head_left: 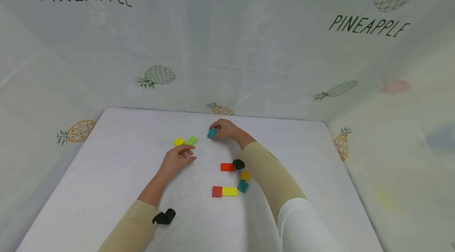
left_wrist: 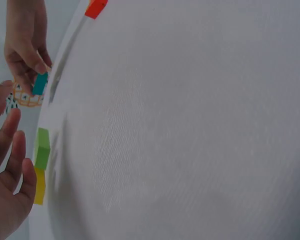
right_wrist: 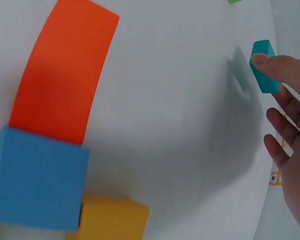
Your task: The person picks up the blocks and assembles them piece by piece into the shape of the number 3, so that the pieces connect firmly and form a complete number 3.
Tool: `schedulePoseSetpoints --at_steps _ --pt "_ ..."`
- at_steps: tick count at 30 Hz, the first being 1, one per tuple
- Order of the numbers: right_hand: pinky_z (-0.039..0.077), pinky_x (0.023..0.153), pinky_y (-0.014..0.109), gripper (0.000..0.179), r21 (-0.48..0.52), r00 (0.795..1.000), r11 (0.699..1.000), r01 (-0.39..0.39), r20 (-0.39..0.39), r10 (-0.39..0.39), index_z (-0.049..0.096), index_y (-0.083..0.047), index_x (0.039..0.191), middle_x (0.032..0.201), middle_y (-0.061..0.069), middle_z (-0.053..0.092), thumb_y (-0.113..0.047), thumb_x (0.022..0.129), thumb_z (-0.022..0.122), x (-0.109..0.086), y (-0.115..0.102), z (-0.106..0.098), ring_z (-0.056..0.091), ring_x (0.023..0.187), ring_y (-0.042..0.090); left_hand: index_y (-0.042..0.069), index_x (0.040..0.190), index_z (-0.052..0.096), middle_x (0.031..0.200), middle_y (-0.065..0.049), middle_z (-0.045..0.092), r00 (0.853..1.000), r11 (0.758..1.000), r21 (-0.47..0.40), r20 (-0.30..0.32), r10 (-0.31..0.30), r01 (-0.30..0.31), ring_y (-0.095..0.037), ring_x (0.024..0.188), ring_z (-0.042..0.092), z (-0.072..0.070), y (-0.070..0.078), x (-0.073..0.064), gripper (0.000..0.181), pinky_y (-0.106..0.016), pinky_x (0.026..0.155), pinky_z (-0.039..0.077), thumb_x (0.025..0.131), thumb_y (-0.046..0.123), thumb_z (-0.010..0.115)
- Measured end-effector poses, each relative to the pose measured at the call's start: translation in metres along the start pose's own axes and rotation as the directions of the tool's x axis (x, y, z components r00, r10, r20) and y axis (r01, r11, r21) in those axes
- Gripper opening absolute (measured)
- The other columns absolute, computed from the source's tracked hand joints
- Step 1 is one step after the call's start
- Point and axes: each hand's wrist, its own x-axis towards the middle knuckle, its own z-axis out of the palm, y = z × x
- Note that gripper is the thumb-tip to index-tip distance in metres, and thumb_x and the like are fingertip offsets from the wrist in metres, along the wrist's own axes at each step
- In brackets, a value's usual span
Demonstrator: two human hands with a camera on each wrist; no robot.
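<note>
My right hand (head_left: 225, 128) pinches a teal block (head_left: 212, 133) between thumb and fingers, near the far side of the table; the right wrist view shows the teal block (right_wrist: 263, 67) just off the white surface. The left hand (head_left: 177, 160) holds nothing, its fingers extended and parted, close to a light green block (head_left: 190, 141) and a yellow block (head_left: 179, 141). Those two blocks touch end to end in the left wrist view, where the green block (left_wrist: 42, 149) lies beyond the fingertips.
An orange-red block (head_left: 227, 167) joins a blue block (right_wrist: 42, 177) and amber blocks (head_left: 245, 175), partly hidden by the right sleeve and black wrist camera. Nearer stand a red block (head_left: 217, 191), a yellow block (head_left: 230, 191) and another teal block (head_left: 243, 186). A pineapple-print curtain (head_left: 227, 46) borders the table.
</note>
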Motion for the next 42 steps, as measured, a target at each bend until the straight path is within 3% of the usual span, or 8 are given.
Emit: schedulePoseSetpoints --at_steps 13,25,36,42 --pt "0.045 0.092 0.033 0.038 0.01 0.998 0.999 -0.039 0.054 0.038 0.07 -0.018 0.119 0.111 -0.001 0.06 -0.02 0.083 0.079 -0.037 0.03 -0.017 0.051 0.104 0.02 0.01 0.117 0.069 0.096 0.0 0.067 0.999 1.0 0.013 0.048 -0.019 0.019 -0.02 0.086 0.057 0.029 0.025 -0.001 0.035 -0.031 0.075 0.049 0.084 0.015 0.078" --pt "0.046 0.091 0.032 0.037 0.035 0.992 0.994 -0.107 0.069 0.104 0.068 -0.018 0.118 0.109 -0.002 0.059 -0.022 0.083 0.08 -0.067 0.049 -0.022 0.051 0.102 0.019 0.013 0.116 0.07 0.095 0.003 0.066 0.995 1.0 0.01 0.098 -0.017 0.016 -0.018 0.086 0.057 0.058 0.038 0.002 0.033 -0.03 0.074 0.05 0.084 0.016 0.078" --pt "0.046 0.087 0.033 0.038 0.079 0.987 0.986 -0.149 0.072 0.144 0.068 -0.016 0.115 0.102 0.001 0.059 -0.02 0.08 0.082 -0.083 0.065 -0.024 0.05 0.099 0.021 0.014 0.113 0.07 0.091 0.004 0.064 0.987 0.998 0.068 0.16 0.009 -0.02 -0.016 0.08 0.055 0.073 0.034 0.007 0.032 -0.029 0.07 0.048 0.082 0.017 0.08" --pt "0.046 0.084 0.031 0.038 0.119 0.985 0.979 -0.163 0.071 0.155 0.067 -0.016 0.115 0.099 0.001 0.058 -0.019 0.08 0.082 -0.084 0.074 -0.02 0.05 0.096 0.02 0.016 0.115 0.07 0.091 0.005 0.062 0.981 0.998 0.066 0.192 -0.017 0.005 -0.018 0.082 0.053 0.077 0.028 0.01 0.034 -0.029 0.07 0.048 0.083 0.019 0.079"
